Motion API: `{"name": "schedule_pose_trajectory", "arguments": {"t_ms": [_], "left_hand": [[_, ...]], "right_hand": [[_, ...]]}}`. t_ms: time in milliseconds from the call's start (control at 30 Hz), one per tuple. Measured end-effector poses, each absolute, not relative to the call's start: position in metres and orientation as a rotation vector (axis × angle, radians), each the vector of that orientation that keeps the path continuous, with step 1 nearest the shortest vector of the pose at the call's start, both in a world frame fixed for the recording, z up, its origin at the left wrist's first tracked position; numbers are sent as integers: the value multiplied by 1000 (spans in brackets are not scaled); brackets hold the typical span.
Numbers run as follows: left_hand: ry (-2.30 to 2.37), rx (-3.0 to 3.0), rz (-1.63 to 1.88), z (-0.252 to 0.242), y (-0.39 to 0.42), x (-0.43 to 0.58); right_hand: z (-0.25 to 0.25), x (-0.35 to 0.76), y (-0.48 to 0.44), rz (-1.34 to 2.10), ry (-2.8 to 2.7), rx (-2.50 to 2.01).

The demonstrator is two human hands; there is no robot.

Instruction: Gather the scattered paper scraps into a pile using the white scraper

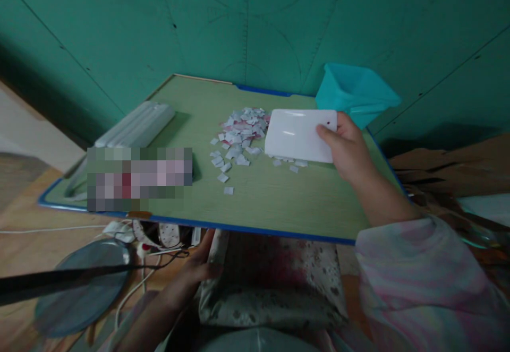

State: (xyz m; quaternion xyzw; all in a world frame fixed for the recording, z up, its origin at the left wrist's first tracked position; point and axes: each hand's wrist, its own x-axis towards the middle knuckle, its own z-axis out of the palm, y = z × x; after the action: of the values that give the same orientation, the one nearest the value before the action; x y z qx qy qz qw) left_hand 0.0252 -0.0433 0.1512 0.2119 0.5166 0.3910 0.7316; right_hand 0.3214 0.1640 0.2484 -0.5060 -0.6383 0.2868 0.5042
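My right hand [347,147] grips the right end of a flat white plastic board [297,134], which rests on a green tabletop with blue edging [271,198]. Just left of the board lies a pile of several small white and pink paper scraps [239,137], with a few scraps under the board's near edge. My left hand [201,267] is below the table's front edge, resting flat on a patterned cushion [271,283]; it holds nothing.
A teal bin [356,93] stands at the table's far right corner, behind the board. A long white ribbed object [137,125] lies on the left side. Below the table are white cables [131,288], a round grey disc [83,288] and a wooden floor.
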Motion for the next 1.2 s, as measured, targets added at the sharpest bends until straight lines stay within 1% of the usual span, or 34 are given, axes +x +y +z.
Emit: {"name": "schedule_pose_trajectory", "arguments": {"t_ms": [167,333,467,567,667,767,867,967,1200], "left_hand": [[1095,453,851,155,-43,26],[1106,442,842,159,-43,28],[1123,521,872,148,-43,25],[1113,586,883,140,-45,22],[1093,488,847,139,-46,22],[1093,383,845,144,-47,24],[1104,400,845,148,-45,26],[1101,415,842,149,-45,26],[1097,498,870,139,-46,23]], "right_hand": [[252,314,155,850,-1593,-1256],[247,315,158,797,-1585,-1208],[239,312,161,785,-1622,-1188],[242,310,159,834,-1608,-1193],[247,310,156,876,-1556,-1187],[247,308,155,846,-1541,-1188],[247,305,153,848,-1574,-1182],[249,303,151,925,-1590,-1181],[250,304,151,960,-1549,-1176]]}}
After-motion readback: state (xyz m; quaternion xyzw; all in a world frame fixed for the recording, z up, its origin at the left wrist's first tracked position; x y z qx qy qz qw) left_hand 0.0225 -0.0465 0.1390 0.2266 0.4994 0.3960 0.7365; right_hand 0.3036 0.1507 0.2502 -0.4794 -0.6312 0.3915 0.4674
